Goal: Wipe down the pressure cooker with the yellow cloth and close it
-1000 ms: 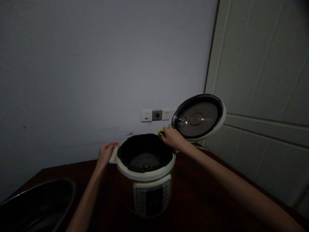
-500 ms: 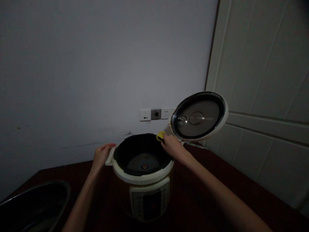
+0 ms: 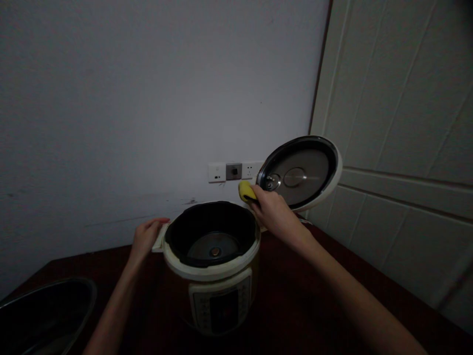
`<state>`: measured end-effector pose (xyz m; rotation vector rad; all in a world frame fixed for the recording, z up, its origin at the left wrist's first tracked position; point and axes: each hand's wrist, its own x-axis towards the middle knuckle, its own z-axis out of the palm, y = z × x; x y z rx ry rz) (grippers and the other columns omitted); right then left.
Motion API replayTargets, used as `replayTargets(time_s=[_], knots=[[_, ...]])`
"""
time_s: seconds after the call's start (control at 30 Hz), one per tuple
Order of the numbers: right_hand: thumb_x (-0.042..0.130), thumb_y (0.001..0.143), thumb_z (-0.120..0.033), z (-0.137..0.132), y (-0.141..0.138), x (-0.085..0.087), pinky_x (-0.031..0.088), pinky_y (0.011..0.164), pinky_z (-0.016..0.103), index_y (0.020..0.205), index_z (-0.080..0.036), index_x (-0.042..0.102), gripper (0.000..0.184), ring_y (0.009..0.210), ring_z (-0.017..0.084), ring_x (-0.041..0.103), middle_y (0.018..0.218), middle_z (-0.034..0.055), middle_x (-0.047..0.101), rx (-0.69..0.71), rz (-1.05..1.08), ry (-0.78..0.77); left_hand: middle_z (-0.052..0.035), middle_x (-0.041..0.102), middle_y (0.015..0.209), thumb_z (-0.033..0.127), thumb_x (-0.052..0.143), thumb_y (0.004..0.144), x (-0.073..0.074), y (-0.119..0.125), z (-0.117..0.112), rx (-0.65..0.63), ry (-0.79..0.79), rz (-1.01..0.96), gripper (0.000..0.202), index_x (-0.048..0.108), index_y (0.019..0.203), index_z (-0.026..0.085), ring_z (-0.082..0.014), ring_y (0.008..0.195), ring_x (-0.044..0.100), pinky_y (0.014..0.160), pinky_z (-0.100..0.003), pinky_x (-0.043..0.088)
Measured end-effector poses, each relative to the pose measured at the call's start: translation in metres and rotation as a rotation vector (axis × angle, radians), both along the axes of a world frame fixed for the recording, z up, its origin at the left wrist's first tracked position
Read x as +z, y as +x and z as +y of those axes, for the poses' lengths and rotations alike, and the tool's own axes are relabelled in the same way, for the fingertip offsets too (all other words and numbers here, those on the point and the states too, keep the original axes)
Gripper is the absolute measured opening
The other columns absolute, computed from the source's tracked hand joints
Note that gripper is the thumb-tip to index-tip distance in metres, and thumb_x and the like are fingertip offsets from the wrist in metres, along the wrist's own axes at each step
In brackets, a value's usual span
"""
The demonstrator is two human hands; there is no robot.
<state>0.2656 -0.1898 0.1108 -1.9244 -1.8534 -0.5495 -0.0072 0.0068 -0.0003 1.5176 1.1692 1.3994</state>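
Observation:
An electric pressure cooker with a pale rim and a front control panel stands in front of me, its inside dark with a round metal base. On its left side, my left hand grips the pale side handle. My right hand is closed around a folded yellow-and-black cloth, just above the rim's far right side. Behind that hand the round lid is tilted up, showing its metal underside; my hand covers part of the hinge area.
A dark pot or bowl with a shiny rim sits at lower left on the dark red tabletop. Wall sockets are behind the cooker. A pale panelled door rises on the right.
My right hand has lifted the cloth up from the cooker's rim, and more of the yellow shows. My left hand stays at the handle. The whole view has shifted slightly.

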Motion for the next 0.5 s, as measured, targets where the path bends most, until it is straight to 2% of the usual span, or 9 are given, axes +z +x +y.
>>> replayTargets(time_s=[0.03, 0.1, 0.23, 0.37, 0.5], knots=[[0.039, 0.089, -0.016, 0.008, 0.001, 0.003, 0.042, 0.075, 0.031, 0.126, -0.011, 0.041, 0.037, 0.091, 0.024, 0.061, 0.103, 0.0140, 0.063, 0.006, -0.021, 0.039, -0.0037, 0.068, 0.065, 0.033, 0.053, 0.059, 0.000, 0.000, 0.000, -0.002, -0.006, -0.009, 0.024, 0.069, 0.068, 0.019, -0.0205, 0.065, 0.062, 0.056, -0.026, 0.047], [0.037, 0.088, -0.011, 0.026, 0.003, 0.004, 0.041, 0.081, 0.031, 0.129, -0.011, 0.039, 0.041, 0.100, 0.024, 0.058, 0.110, 0.0149, 0.061, 0.002, -0.063, 0.005, -0.0033, 0.068, 0.065, 0.034, 0.054, 0.058, 0.000, 0.000, -0.001, -0.002, -0.013, -0.013, 0.025, 0.070, 0.070, 0.018, -0.0200, 0.064, 0.062, 0.055, -0.025, 0.046], [0.039, 0.084, -0.006, 0.051, 0.008, -0.016, 0.043, 0.077, 0.028, 0.110, -0.009, 0.053, 0.029, 0.095, 0.024, 0.062, 0.102, 0.0172, 0.065, -0.073, -0.070, -0.207, -0.0021, 0.067, 0.061, 0.033, 0.053, 0.058, 0.002, 0.000, -0.002, 0.005, -0.025, 0.012, 0.025, 0.070, 0.069, 0.018, -0.0200, 0.062, 0.062, 0.053, -0.025, 0.046], [0.040, 0.084, -0.007, 0.056, 0.006, -0.033, 0.044, 0.074, 0.030, 0.106, -0.006, 0.054, 0.026, 0.092, 0.027, 0.064, 0.100, 0.0206, 0.065, -0.142, -0.032, -0.216, -0.0020, 0.068, 0.063, 0.032, 0.052, 0.059, 0.003, 0.001, -0.003, 0.029, -0.017, 0.021, 0.024, 0.070, 0.067, 0.019, -0.0198, 0.064, 0.063, 0.055, -0.025, 0.047], [0.038, 0.082, -0.004, 0.050, -0.001, -0.034, 0.044, 0.074, 0.033, 0.106, -0.003, 0.052, 0.028, 0.092, 0.030, 0.064, 0.099, 0.0226, 0.065, -0.202, 0.001, -0.187, -0.0036, 0.070, 0.069, 0.033, 0.052, 0.058, 0.001, 0.000, -0.002, 0.016, -0.003, -0.001, 0.026, 0.070, 0.069, 0.018, -0.0197, 0.068, 0.063, 0.061, -0.025, 0.048]])
